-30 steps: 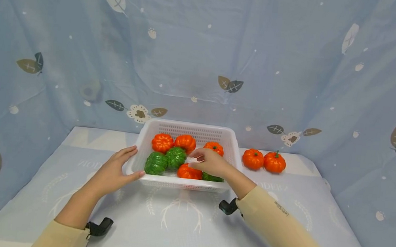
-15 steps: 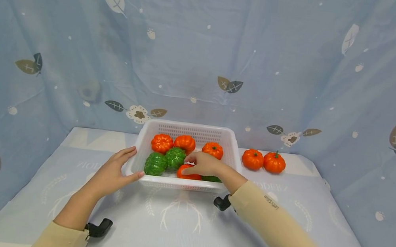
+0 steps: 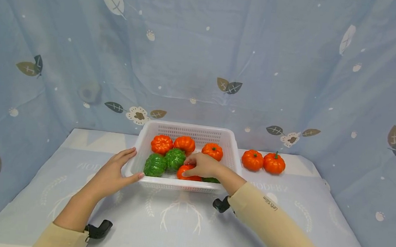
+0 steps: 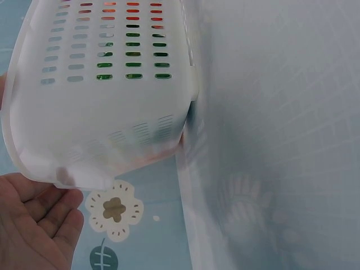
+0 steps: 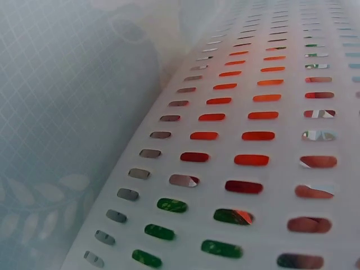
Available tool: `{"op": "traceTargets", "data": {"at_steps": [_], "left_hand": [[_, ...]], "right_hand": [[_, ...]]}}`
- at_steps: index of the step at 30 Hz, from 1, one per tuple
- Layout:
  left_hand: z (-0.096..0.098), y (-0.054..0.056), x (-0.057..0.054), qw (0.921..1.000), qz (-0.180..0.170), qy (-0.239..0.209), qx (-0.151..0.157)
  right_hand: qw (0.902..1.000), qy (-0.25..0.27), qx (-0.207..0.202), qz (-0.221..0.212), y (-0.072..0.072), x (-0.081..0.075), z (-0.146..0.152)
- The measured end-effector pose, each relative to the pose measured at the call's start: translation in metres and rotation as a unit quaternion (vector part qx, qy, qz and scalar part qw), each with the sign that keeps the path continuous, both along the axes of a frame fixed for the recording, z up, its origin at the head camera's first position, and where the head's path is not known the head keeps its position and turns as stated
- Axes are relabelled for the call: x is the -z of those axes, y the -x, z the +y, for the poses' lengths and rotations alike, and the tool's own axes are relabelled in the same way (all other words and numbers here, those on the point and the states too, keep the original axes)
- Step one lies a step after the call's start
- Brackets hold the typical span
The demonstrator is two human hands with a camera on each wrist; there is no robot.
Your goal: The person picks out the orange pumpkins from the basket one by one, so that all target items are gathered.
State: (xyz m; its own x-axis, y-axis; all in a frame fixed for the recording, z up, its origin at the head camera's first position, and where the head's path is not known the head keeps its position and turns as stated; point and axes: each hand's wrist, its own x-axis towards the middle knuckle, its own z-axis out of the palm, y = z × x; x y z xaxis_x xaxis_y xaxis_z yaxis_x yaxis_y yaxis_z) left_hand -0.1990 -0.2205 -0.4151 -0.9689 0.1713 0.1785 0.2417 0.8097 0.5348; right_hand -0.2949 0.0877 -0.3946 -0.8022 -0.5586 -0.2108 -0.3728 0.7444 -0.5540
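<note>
A white slotted plastic basket (image 3: pixel 181 183) holds small ribbed pumpkins, orange and green. My right hand (image 3: pixel 207 166) reaches in over the front rim, with thumb and fingers around an orange pumpkin (image 3: pixel 193 178) at the front middle. Beside it a green pumpkin (image 3: pixel 210 179) is partly hidden under the wrist. At the basket's front left corner my left hand (image 3: pixel 108 176) touches the rim, fingers along the left side and thumb at the front. In the left wrist view, extended fingers (image 4: pixel 53 216) meet the rim's edge. The right wrist view shows mostly the slotted wall (image 5: pixel 225 180).
Two green pumpkins (image 3: pixel 155 165) sit at the basket's left. Behind are orange pumpkins, two at back left (image 3: pixel 184 144) and one at back right (image 3: pixel 212 151). Two more orange pumpkins (image 3: pixel 252 160) stand on the table right of the basket. A blue patterned curtain (image 3: pixel 204 60) hangs behind.
My right hand has moved down and slightly left onto the front orange pumpkin, and its fingers have closed around it. More of the back right pumpkin shows. My left hand stays at the corner.
</note>
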Motion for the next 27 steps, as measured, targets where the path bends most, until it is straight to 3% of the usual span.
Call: {"op": "traceTargets", "data": {"at_steps": [8,18,27], "left_hand": [[-0.001,0.001,0.003,1.0000,0.006,0.001,0.001],[-0.001,0.000,0.003,1.0000,0.008,-0.003,0.003],[-0.002,0.001,0.004,1.0000,0.008,-0.002,0.003]], "right_hand": [[0.9985,0.051,0.012,-0.014,-0.001,-0.008,0.007],[0.9910,0.132,0.020,0.007,-0.001,-0.031,0.032],[0.9689,0.226,0.095,-0.036,-0.011,-0.054,0.072]]}}
